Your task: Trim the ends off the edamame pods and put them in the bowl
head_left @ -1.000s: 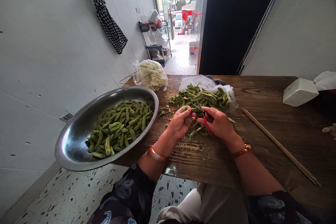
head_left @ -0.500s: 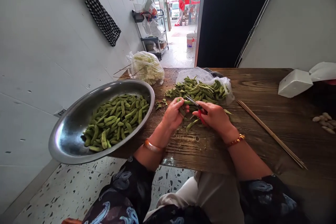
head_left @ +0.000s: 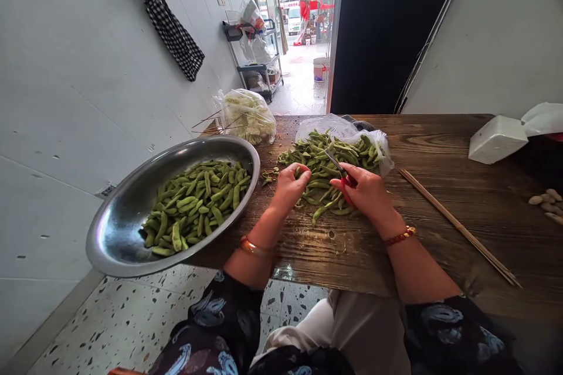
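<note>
Table (head_left: pixel 444 152): dark wood, bearing the following.

Basin (head_left: pixel 109 234): steel, oval, at the left edge, reaching out past it; pods (head_left: pixel 193 199) piled inside, toward its right side.

Heap (head_left: pixel 314 149): green pods, loose, from near the middle of the far edge toward the centre; a clear bag (head_left: pixel 325 124) lies along its far side.

Cauliflower (head_left: pixel 248 117): pale, in a clear bag, at the far left corner, just beyond the basin.

Sticks (head_left: pixel 457 225): a thin bundle, slanting from beside the heap toward the near right corner.

Box (head_left: pixel 497 140): white, near the far right corner.

Right hand (head_left: pixel 367 193): closed about the red handles of the scissors (head_left: pixel 345 187), blades pointing over the heap.

Left hand (head_left: pixel 289 186): between basin and heap; thumb and fingers drawn together on what is probably a pod, mostly hidden.

Peanuts (head_left: pixel 549 204): a small group, toward the right edge.

Trimmings (head_left: pixel 269 176): green scraps, between basin and heap.
</note>
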Available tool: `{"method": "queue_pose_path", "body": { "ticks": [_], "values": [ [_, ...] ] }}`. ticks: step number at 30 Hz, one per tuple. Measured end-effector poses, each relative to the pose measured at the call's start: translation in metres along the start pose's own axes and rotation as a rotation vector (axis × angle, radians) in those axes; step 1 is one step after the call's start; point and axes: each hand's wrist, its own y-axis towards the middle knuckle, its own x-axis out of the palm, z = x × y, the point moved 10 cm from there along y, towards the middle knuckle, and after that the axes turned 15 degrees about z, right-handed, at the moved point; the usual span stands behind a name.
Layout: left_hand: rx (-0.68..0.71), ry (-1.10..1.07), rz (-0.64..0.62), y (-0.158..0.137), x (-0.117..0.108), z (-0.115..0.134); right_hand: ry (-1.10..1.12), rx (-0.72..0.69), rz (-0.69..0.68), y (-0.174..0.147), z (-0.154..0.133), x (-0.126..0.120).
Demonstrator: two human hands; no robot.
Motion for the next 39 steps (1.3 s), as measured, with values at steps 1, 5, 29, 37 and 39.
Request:
{"method": "queue_pose_path", "body": {
  "ticks": [1,5,29,37,39],
  "values": [
    [0.089,0.103,-0.023,-0.002,0.004,0.004,-0.001,-0.003,-0.002,0.0,0.0,0.001],
    [0.294,0.444,-0.093,-0.011,0.016,0.003,-0.009,-0.003,0.003,-0.001,0.001,0.002],
    [-0.238,-0.269,-0.119,-0.019,0.023,-0.012,0.052,-0.017,-0.081,-0.004,-0.005,0.011],
    [-0.156,-0.177,-0.185,-0.025,0.031,-0.014,0.094,-0.011,-0.088,-0.005,-0.012,0.01],
    [-0.146,-0.136,-0.189,-0.025,0.031,-0.015,0.086,-0.017,-0.092,-0.005,-0.014,0.01]
  ]
}}
